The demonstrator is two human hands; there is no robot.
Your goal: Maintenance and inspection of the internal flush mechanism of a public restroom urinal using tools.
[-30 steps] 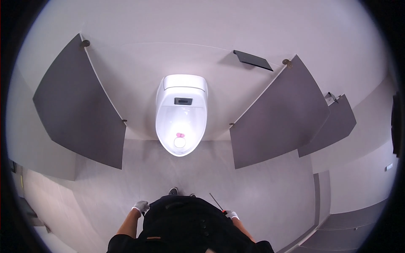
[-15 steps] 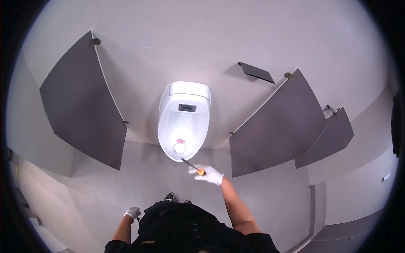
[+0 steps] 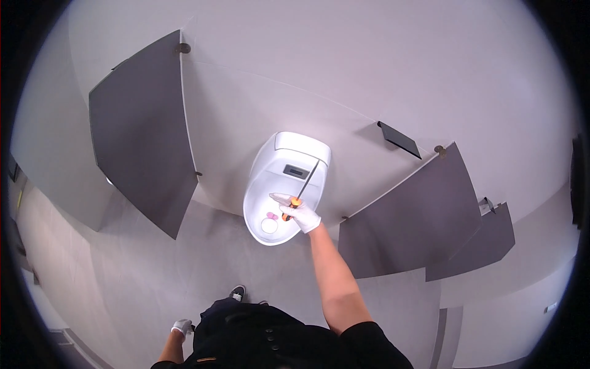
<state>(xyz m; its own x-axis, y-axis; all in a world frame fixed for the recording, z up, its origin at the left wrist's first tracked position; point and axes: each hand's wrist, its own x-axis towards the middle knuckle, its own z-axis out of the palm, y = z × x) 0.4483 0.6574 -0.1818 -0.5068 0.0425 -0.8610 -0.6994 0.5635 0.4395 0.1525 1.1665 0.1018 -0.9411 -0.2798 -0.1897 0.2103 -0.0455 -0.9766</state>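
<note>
My right hand (image 3: 298, 212), in a white glove, grips a screwdriver (image 3: 292, 206) by its orange-and-black handle, with some fingertips sticking out leftward. Its long dark shaft points up and right beside the panel (image 3: 296, 171) of a white wall urinal (image 3: 301, 143); I cannot tell whether the tip touches anything. Below the hand, pink pieces (image 3: 272, 216) and a round white disc (image 3: 268, 226) lie in the bowl. My gloved left hand (image 3: 182, 328) is low by my dark clothing at hip level, fingers curled; whatever it may hold is too small to make out.
Grey partitions flank the urinal on the left (image 3: 135, 135) and right (image 3: 399, 227), with another smaller one (image 3: 482, 246) behind the right one. A dark small shelf (image 3: 398, 139) is on the wall at upper right. My shoe (image 3: 238, 293) rests on the grey floor (image 3: 123, 264).
My right hand has risen from beside my body to over the urinal, carrying the screwdriver, whose shaft has swung to point up and right. The view has turned and shifted slightly.
</note>
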